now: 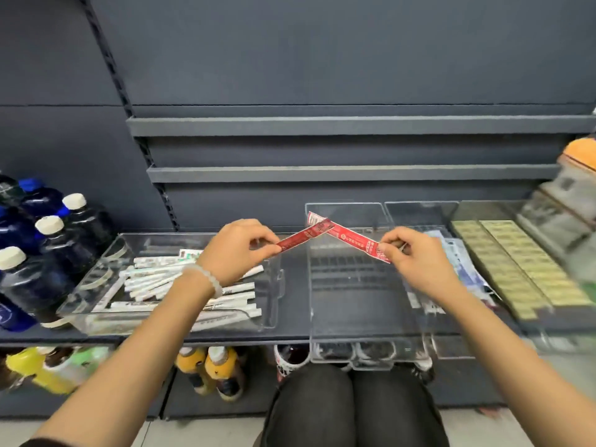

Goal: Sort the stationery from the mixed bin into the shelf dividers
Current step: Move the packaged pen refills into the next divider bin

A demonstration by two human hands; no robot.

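- Your left hand (240, 245) pinches one flat red printed paper sleeve (304, 235) by its end; your right hand (416, 253) pinches a second red sleeve (350, 237).
- The sleeves cross above the clear plastic divider tray (354, 317).
- White wrapped sticks (180, 285) fill the clear left bin (274, 285).
- Blurred packets (464, 269) sit right; print unreadable.

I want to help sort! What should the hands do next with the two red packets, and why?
Probably lower both into the clear divider below. The left hand pinches one red packet, the right hand pinches the other red packet, and they cross right above that divider, which looks empty.
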